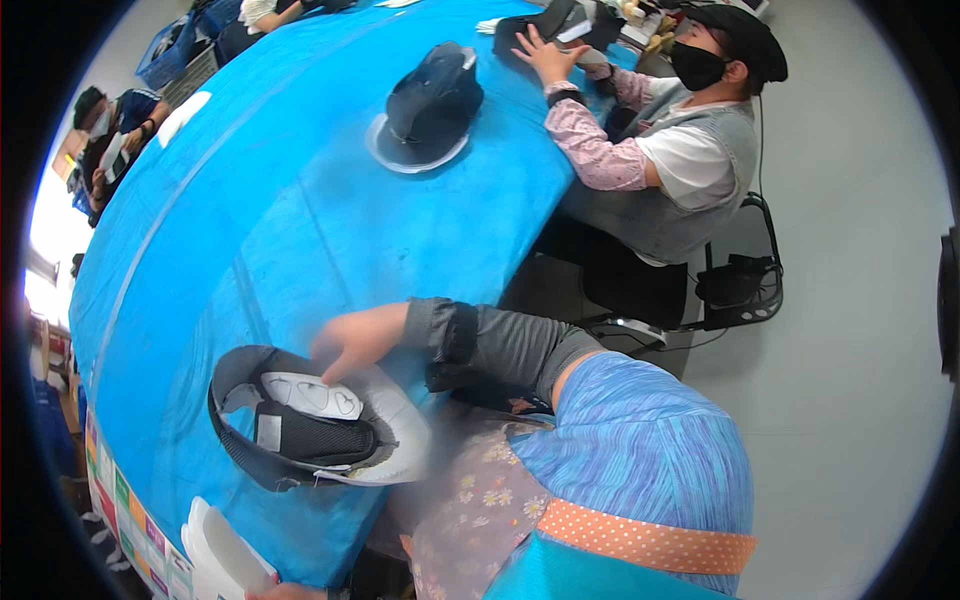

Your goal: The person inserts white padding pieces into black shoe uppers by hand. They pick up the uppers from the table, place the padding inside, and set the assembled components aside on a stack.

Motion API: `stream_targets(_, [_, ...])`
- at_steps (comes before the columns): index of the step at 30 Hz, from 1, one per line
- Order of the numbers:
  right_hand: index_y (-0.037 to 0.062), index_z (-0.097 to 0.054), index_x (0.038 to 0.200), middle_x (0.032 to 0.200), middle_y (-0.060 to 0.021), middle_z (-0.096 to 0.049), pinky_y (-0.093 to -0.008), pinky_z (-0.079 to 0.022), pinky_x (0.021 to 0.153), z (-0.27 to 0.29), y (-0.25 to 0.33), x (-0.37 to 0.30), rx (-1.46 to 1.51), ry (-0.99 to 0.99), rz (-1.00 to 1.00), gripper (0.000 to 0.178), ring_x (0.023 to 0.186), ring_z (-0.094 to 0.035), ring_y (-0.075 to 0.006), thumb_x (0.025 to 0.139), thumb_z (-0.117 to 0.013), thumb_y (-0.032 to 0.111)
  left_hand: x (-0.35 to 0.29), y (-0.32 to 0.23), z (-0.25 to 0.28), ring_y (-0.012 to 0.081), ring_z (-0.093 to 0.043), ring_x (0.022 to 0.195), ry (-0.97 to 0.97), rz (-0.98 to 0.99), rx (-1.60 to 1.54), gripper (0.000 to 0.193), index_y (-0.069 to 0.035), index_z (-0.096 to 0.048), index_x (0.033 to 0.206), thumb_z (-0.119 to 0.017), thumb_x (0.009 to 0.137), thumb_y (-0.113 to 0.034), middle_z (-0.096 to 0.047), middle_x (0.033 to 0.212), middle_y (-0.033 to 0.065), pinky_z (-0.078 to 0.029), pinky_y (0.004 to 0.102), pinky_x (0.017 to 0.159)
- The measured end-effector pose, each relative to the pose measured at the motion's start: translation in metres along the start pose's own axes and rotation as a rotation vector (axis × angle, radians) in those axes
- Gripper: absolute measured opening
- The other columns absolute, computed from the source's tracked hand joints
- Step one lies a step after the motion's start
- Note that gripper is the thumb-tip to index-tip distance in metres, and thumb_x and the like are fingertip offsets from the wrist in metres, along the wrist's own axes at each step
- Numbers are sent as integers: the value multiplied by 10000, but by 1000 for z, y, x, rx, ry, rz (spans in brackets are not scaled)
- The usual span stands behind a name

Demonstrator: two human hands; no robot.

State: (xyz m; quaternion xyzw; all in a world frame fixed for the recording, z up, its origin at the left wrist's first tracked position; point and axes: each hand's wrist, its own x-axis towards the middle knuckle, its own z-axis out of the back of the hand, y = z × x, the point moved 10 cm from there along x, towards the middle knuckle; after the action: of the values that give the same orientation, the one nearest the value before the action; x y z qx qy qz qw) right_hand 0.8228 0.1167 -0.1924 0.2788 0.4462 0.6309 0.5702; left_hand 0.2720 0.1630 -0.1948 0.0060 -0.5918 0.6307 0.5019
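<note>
A dark cap [235, 440] lies on the blue-covered table with its inside facing up. Within it show a white oval pad [315, 396] with drawn lines, a dark mesh panel [320, 440] and a whitish brim part [400, 425]. My right hand [362, 340], slightly blurred, grips the cap at its upper edge, the thumb down against the white pad. At the lower edge, my left hand [290, 592] is mostly cut off. It is closed on a stack of white curved pieces [222, 555], beside the cap.
Another dark cap [430, 100] with a pale brim edge rests farther off on the blue table cover [300, 230]. A masked co-worker [660, 150] handles a dark cap [520, 40] at the far right. A black chair [745, 275] stands behind. More people sit across the table.
</note>
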Motion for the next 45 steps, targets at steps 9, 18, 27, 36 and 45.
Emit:
stream_targets(9, [33,-673,1141,963,-112,-718,-342,-529,724,32,12,-9,122,-333,147,406,821,-656,-186,911,-722,364,-20,-77,9,219,-631,823,-49,0,-79,314,-6,-557,1216,-570,1029,-259,-622,1060,108,-505,289,522])
stream_targets(18, [53,-689,1098,890,-90,-700,-298,-541,683,54,98,-45,-86,-558,419,204,802,-672,-175,903,-702,110,-33,-222,25,274,-581,1071,224,-692,90,335,12,-562,1216,-536,884,44,-516,1236,166,-480,374,843])
stream_targets(27, [153,-673,1231,1226,-55,-664,-303,-515,653,-27,223,-102,-560,-446,1046,468,759,-630,-201,782,-730,33,-70,-259,-56,121,-575,590,808,362,-757,250,-64,-471,1142,-551,919,-144,-598,804,74,-415,231,452])
stream_targets(36, [125,-674,1197,1130,-34,-694,-343,-522,679,-12,207,-107,-538,-608,1052,399,815,-657,-204,798,-659,140,-76,-275,-70,134,-608,648,943,451,-826,426,-47,-449,1255,-571,912,-269,-642,877,87,-447,237,487])
stream_targets(45, [19,-619,1241,1041,-174,-688,-393,-541,770,-11,189,-91,129,-486,756,321,911,-680,-349,920,-623,23,-71,-331,-56,364,-285,1470,758,-233,-768,1001,-3,-213,1544,-800,821,-370,-247,1608,199,-281,476,1166])
